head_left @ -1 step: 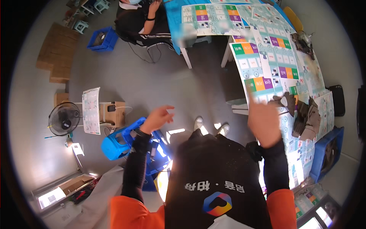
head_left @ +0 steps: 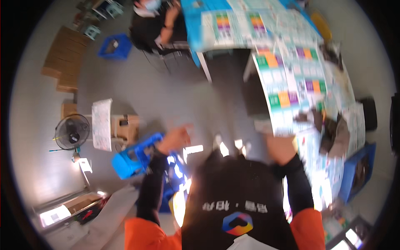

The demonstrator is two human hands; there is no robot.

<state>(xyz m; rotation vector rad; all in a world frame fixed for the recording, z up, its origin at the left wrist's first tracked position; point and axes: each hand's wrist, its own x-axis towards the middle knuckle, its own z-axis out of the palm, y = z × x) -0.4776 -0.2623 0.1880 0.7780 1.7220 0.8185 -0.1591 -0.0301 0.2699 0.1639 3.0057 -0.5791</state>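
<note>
My left hand (head_left: pixel 175 139) hangs in the air above the floor, near a blue plastic stool (head_left: pixel 127 161). Its fingers look spread, though slightly blurred, and nothing shows in them. My right hand (head_left: pixel 281 148) is at the near left edge of the table on the right, close to the printed sheets (head_left: pixel 280 109). Motion smears its fingers, so I cannot make out their pose or any hold. Grey-brown, cloth-like pieces (head_left: pixel 334 135) lie on the sheets to the right of that hand.
A seated person (head_left: pixel 160 29) is beside the blue-covered table (head_left: pixel 193 27) at the far side. A fan (head_left: pixel 72 131), cardboard boxes (head_left: pixel 66 54) and a blue crate (head_left: pixel 114 46) stand on the left. Another blue bin (head_left: pixel 357 171) sits by the right table's edge.
My right hand has dropped toward me from over the sheets' edge. My left hand has moved slightly nearer to me. The whole view has shifted a little and blurred.
</note>
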